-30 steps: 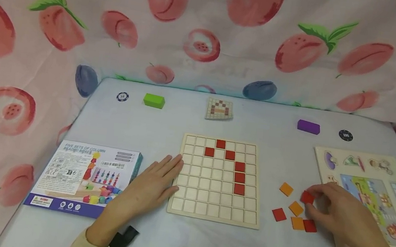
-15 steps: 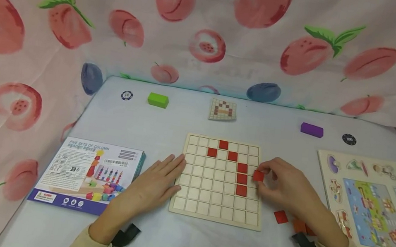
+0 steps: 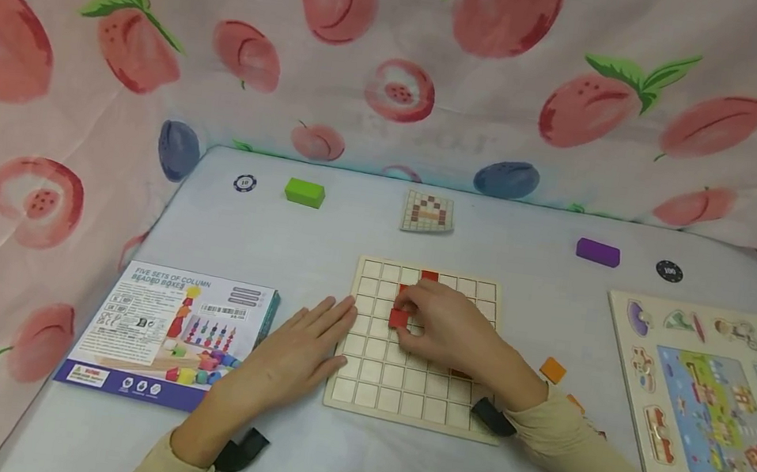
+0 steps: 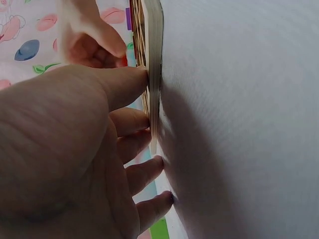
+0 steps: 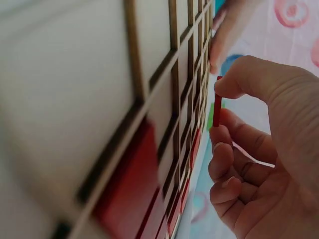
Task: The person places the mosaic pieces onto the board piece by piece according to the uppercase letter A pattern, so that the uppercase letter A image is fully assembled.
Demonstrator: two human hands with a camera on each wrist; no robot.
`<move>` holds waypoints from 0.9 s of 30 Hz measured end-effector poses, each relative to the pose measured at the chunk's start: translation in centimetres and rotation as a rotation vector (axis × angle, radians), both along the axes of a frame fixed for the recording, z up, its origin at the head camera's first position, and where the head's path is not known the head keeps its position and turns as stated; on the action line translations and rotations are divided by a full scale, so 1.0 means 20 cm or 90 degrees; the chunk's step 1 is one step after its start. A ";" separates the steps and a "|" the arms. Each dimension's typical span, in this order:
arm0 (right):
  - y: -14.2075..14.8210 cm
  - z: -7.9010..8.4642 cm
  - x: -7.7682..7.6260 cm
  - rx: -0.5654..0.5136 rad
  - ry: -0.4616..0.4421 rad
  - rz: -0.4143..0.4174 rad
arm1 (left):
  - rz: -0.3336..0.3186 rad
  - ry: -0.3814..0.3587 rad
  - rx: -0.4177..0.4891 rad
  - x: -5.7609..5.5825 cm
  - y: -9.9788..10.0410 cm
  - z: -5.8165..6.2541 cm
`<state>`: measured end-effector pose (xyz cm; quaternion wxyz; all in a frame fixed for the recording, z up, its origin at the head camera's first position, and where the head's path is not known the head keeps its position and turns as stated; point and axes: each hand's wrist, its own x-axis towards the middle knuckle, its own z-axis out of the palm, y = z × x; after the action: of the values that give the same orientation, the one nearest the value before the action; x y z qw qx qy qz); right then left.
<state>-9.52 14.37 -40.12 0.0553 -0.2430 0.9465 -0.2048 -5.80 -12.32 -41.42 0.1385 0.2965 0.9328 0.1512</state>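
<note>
My right hand (image 3: pixel 447 323) reaches over the wooden grid board (image 3: pixel 365 394) and pinches a red square tile (image 3: pixel 399 318) between thumb and fingertips. In the right wrist view the pinched tile (image 5: pixel 217 103) stands edge-on, just off the board's face. Red tiles sit in cells at the top of the board, one red tile (image 3: pixel 429 276) in the top row; others are partly covered by the right hand. Fingers fairly straight, my left hand (image 3: pixel 294 356) lies along the board's left edge. In the left wrist view its thumb and fingers touch the board's side (image 4: pixel 154 74).
Orange tiles (image 3: pixel 552 370) lie right of the board, partly behind the sleeve. A pattern card (image 3: pixel 429 212), green block (image 3: pixel 304 193) and purple block (image 3: pixel 598 252) stand at the back. A boxed bead set (image 3: pixel 164 335) lies left, a picture puzzle board (image 3: pixel 628 357) right.
My right hand has picked up a red tile from the loose pile and carried it left over the grid board. The left hand stays at the board's edge.
</note>
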 end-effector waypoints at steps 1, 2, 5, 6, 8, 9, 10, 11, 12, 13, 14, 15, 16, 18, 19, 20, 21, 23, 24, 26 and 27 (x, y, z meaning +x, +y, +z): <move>-0.02 0.00 -0.01 0.007 -0.003 0.004 | 0.000 0.000 0.000 0.00 0.00 0.00; -0.04 0.00 -0.02 0.015 -0.005 0.007 | -0.001 -0.001 -0.001 0.00 0.00 0.00; -0.07 -0.01 -0.03 0.023 -0.007 0.013 | -0.005 -0.003 0.000 0.00 0.00 0.00; -0.08 -0.01 -0.04 0.024 -0.003 0.016 | -0.006 -0.004 0.000 0.00 0.00 0.00; -0.09 -0.02 -0.05 0.027 0.015 0.021 | -0.006 -0.002 0.001 0.00 0.00 0.00; -0.10 -0.02 -0.05 0.030 0.026 0.023 | -0.006 -0.002 0.002 0.00 0.00 0.00; -0.10 -0.02 -0.06 0.034 0.036 0.024 | -0.006 -0.001 0.001 0.00 0.00 0.00; -0.10 -0.02 -0.06 0.039 0.044 0.025 | -0.007 0.000 0.001 0.00 0.00 0.00; -0.11 -0.02 -0.07 0.045 0.052 0.026 | -0.007 0.002 0.001 0.00 0.00 0.00; -0.11 -0.02 -0.07 0.049 0.056 0.027 | -0.007 0.002 0.001 0.00 0.00 0.00; -0.11 -0.02 -0.07 0.053 0.058 0.028 | -0.007 0.003 0.001 0.00 0.00 0.00; -0.11 -0.01 -0.07 0.055 0.056 0.029 | -0.008 0.002 0.001 0.00 0.00 0.00; -0.10 -0.01 -0.07 0.056 0.054 0.031 | -0.008 0.001 0.001 0.00 -0.01 0.00; -0.08 0.00 -0.06 0.051 0.053 0.028 | -0.006 -0.001 0.002 0.00 -0.01 0.00; -0.07 0.01 -0.05 0.046 0.053 0.024 | -0.006 -0.001 0.004 0.00 0.00 0.00; -0.05 0.01 -0.05 0.039 0.053 0.021 | -0.005 0.001 0.007 0.00 0.00 0.00; -0.02 0.01 -0.04 0.031 0.053 0.015 | -0.005 0.001 0.008 0.00 0.00 0.00; 0.04 0.03 -0.02 0.019 0.049 -0.006 | -0.004 0.003 0.010 0.00 0.00 0.00; 0.07 0.03 -0.01 0.017 0.044 -0.017 | -0.004 0.004 0.010 0.00 0.00 0.00; 0.15 0.04 0.02 0.017 0.034 -0.041 | -0.003 0.006 0.007 0.00 -0.01 -0.01; 0.18 0.05 0.03 0.021 0.027 -0.057 | -0.002 0.006 0.004 0.00 -0.01 0.00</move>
<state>-8.83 18.05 -39.12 0.0297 -0.2039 0.9606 -0.1865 -5.76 -12.44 -41.50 0.1337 0.2994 0.9324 0.1524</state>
